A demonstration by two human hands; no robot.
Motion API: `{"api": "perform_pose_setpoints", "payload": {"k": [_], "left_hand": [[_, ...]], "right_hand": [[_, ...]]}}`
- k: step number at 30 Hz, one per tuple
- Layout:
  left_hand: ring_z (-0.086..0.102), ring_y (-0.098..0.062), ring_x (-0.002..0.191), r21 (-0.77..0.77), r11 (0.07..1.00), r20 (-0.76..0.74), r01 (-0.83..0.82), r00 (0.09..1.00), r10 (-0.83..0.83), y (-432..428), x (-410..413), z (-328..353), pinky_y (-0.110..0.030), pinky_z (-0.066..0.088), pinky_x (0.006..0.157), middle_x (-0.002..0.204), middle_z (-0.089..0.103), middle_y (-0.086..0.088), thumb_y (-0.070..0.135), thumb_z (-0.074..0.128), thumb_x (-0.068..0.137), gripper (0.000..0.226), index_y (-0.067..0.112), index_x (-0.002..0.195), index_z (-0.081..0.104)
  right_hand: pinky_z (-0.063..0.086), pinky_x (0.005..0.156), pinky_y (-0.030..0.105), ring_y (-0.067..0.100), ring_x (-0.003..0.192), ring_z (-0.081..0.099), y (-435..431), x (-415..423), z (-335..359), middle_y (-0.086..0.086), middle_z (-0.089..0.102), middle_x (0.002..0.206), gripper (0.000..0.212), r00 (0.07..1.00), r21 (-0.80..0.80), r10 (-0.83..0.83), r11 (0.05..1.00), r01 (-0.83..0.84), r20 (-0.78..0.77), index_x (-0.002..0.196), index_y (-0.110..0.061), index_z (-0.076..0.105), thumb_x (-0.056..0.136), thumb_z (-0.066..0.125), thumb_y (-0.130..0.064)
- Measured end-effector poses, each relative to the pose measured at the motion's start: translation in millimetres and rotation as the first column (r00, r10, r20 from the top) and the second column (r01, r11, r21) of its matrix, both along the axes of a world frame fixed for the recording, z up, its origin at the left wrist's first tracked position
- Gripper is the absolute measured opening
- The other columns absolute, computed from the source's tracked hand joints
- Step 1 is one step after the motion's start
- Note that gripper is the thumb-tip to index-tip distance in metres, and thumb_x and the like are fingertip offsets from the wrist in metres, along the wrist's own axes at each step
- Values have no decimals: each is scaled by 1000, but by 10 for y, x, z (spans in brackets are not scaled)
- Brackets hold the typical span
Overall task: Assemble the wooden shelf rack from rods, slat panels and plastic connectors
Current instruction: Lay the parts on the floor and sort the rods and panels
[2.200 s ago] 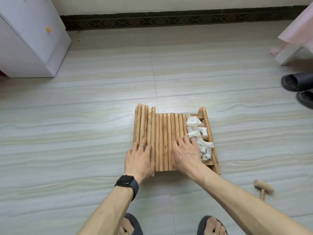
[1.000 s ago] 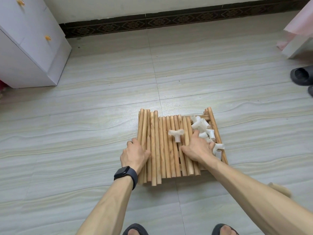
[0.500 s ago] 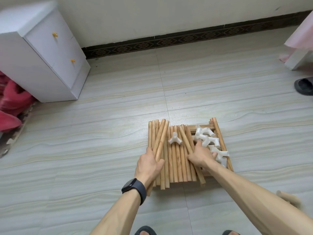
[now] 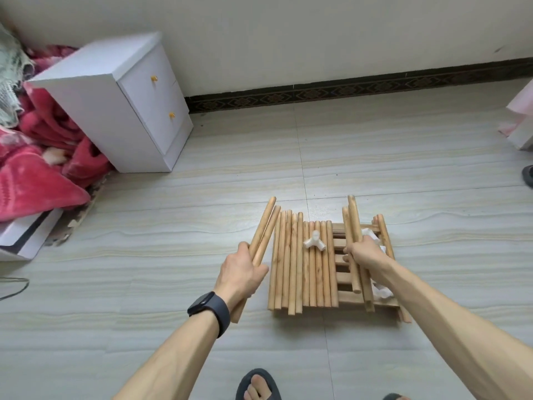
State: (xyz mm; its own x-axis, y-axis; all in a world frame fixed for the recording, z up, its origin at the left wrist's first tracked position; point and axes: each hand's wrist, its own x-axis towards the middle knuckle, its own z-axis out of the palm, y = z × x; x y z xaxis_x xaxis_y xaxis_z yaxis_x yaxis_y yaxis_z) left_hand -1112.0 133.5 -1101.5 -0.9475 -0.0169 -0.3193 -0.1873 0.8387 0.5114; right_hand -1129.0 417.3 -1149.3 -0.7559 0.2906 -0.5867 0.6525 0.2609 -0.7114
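Head: tiled floor (image 4: 173, 226), rods (image 4: 291, 264), white cabinet (image 4: 109, 111)

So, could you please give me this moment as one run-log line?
left hand: grips two rods | right hand: grips two more rods above slat panel | three-way connector: lies on loose rods

Nothing to read here.
Watch (image 4: 209, 308) on the left wrist shows a dark face, no digits; no lettering around it either.
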Motion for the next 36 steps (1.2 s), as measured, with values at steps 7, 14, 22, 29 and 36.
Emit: {"api": "perform_pose_setpoints", "payload": {"k": [7, 14, 22, 29, 36], "left_hand": [[66, -30, 80, 106, 971, 59, -216, 976, 211, -511, 309, 57, -45, 59, 74, 92, 63, -7, 31, 56, 82, 31, 17, 107, 45], [63, -31, 93, 16, 946, 160, -323, 935, 316, -1179, 501, -425, -39, 55, 81, 103, 64, -8, 30, 57, 86, 37, 14, 117, 45], [63, -32, 92, -38, 921, 231, -387, 894, 384, -1580, 512, -1312, -39, 55, 80, 104, 65, -7, 34, 56, 89, 35, 16, 116, 44], [61, -35, 103, -115, 906, 200, -408, 884, 423, -1771, 157, -1698, -38, 50, 79, 116, 63, -10, 30, 55, 91, 43, 15, 128, 40], [40, -28, 127, -334, 910, 67, -246, 957, 283, -1843, 210, -1824, -43, 49, 90, 147, 33, -7, 32, 51, 96, 73, 33, 158, 13]], "right_hand": [[61, 63, 34, 23, 86, 73, -414, 151, 807, 17, 70, 102, 17, 950, -86, 308, 947, -311, -41, 115, -9, 56, 98, 58, -9], [57, 58, 30, 21, 81, 73, -1482, 326, 578, 17, 67, 108, 15, 855, -138, 509, 858, -494, 101, 111, -9, 53, 97, 57, -5], [51, 69, 34, 23, 80, 61, -2605, 328, -699, 11, 65, 91, 20, 911, -226, 348, 927, -300, 219, 111, -7, 59, 92, 64, -9], [46, 61, 28, 17, 76, 60, -3035, 70, -1190, 1, 66, 86, 16, 963, -335, 77, 942, 15, 259, 107, -15, 66, 92, 66, -10], [45, 106, 40, 29, 126, 54, -3036, -89, -1213, 10, 55, 138, 48, 947, 79, 275, 954, -291, 168, 142, -11, 46, 94, 53, -14]]}}
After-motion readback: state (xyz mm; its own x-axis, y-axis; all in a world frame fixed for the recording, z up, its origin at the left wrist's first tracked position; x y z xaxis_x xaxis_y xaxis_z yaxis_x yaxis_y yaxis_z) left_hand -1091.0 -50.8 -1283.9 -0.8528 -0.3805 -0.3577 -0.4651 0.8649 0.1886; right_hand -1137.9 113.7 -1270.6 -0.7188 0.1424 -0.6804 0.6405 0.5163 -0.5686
